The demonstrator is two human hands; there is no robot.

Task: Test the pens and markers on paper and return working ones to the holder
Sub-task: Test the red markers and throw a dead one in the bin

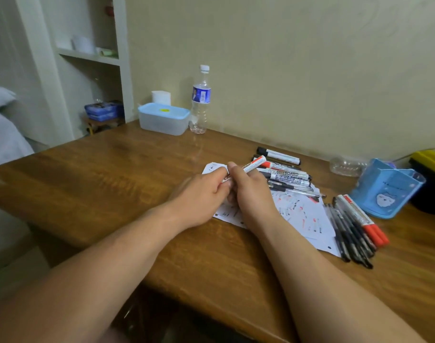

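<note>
A brown wooden table (112,169) stands against a pale wall, with a clear lidded box (163,118) and a water bottle (201,100) at its far edge, toward 11 o'clock from the hands. Over the scribbled paper (300,211) at mid-table, the left hand (201,194) and right hand (251,191) meet, each with fingers curled tight around one red-ended marker (254,164), which slants up toward 2 o'clock. A pile of markers (285,173) lies at the paper's 12 o'clock edge, a row of pens (352,229) lies at the paper's 4 o'clock, and the blue holder (387,191) stands at its 3 o'clock.
</note>
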